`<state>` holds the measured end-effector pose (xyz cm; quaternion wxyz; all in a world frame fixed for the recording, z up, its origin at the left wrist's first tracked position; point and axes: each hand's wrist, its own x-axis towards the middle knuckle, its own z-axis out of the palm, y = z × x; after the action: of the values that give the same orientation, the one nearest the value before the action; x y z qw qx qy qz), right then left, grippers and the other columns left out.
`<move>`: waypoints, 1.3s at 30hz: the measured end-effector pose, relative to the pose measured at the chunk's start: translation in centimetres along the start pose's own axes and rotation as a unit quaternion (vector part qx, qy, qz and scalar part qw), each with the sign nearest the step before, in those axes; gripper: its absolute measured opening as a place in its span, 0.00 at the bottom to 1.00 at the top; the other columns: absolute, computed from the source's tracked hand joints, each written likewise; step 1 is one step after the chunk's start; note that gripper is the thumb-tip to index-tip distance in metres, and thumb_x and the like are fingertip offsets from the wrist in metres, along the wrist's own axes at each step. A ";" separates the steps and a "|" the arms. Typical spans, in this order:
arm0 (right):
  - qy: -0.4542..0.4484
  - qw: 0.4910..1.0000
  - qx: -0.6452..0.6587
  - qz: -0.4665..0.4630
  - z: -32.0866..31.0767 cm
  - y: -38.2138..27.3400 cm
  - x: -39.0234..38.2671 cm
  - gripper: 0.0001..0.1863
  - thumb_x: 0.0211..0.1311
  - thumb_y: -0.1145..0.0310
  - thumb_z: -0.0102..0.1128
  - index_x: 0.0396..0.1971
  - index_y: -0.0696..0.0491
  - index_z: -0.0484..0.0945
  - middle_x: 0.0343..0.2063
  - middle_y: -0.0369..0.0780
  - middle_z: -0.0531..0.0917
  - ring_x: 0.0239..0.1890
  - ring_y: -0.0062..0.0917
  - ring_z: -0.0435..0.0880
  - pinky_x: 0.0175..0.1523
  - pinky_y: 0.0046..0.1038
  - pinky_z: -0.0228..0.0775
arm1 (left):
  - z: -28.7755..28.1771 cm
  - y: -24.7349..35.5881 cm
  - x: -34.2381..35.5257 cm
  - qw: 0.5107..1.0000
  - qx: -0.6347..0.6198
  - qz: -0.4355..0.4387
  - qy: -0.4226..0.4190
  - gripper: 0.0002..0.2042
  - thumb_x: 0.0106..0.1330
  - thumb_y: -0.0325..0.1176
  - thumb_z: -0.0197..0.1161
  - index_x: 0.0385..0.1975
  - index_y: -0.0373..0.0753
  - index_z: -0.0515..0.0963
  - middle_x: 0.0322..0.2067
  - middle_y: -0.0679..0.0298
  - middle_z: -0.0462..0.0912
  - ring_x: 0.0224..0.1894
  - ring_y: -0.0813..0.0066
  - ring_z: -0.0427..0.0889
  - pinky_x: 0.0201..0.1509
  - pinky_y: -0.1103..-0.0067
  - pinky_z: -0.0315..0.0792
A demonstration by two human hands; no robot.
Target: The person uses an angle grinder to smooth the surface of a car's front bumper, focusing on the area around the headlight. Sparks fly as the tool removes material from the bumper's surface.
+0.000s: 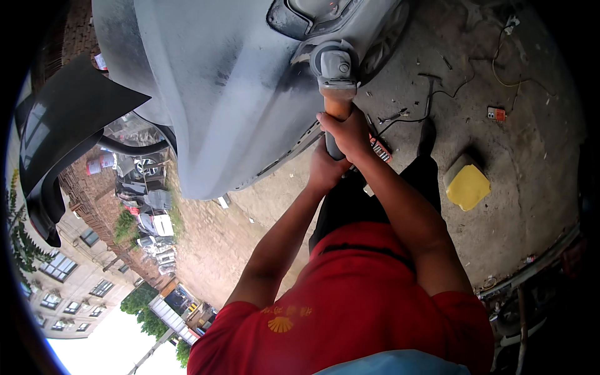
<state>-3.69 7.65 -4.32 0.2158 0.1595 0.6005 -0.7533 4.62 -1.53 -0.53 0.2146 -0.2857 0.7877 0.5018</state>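
Both of my hands are closed around an angle grinder (338, 107) with an orange-brown body and a grey head. My right hand (351, 132) wraps the body just behind the head. Lower down, my left hand (326, 167) grips the dark rear end of the handle. The grinder's disc end lies at the edge of a dusty grey car body panel (231, 94), close to a lamp opening (312, 12). Whether the disc touches the metal cannot be made out. Dark scuffed patches show on the panel beside the grinder head.
A yellow-topped container (467, 187) stands on the concrete floor at my right. A hammer-like tool (430, 87), cables and a small orange-and-white box (496, 114) lie farther off. A red case (379, 150) is by my legs. Black bodywork (69, 125) rises at left.
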 end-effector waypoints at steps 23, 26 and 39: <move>0.034 0.999 -0.018 -0.010 -2.8 3.3 1.8 0.19 0.63 0.60 0.80 0.42 0.58 0.84 0.30 0.40 0.90 0.30 0.25 0.89 0.41 0.33 0.82 | 2.9 -1.3 1.9 0.999 -0.012 0.016 -0.031 0.34 0.57 0.36 0.84 0.61 0.29 0.76 0.47 0.56 0.90 0.44 0.68 0.91 0.48 0.69 0.85; 0.031 0.999 -0.004 0.035 -2.9 3.3 1.6 0.20 0.62 0.60 0.81 0.42 0.59 0.84 0.30 0.40 0.90 0.29 0.27 0.90 0.40 0.33 0.82 | 3.4 -3.4 2.3 0.999 -0.024 0.010 -0.034 0.37 0.55 0.38 0.85 0.62 0.29 0.75 0.48 0.53 0.91 0.48 0.65 0.91 0.52 0.66 0.84; -0.008 0.995 -0.099 0.026 -2.2 2.2 0.4 0.32 0.59 0.52 0.80 0.53 0.62 0.84 0.43 0.51 0.93 0.47 0.43 0.94 0.54 0.41 0.84 | 2.7 -2.6 0.7 0.999 -0.035 0.005 -0.021 0.37 0.56 0.40 0.85 0.63 0.30 0.76 0.49 0.53 0.91 0.49 0.64 0.91 0.53 0.67 0.84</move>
<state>-2.96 9.35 -6.87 0.2542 0.1470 0.6659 -0.6858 6.02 -0.13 -3.77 0.2185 -0.2789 0.7662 0.5361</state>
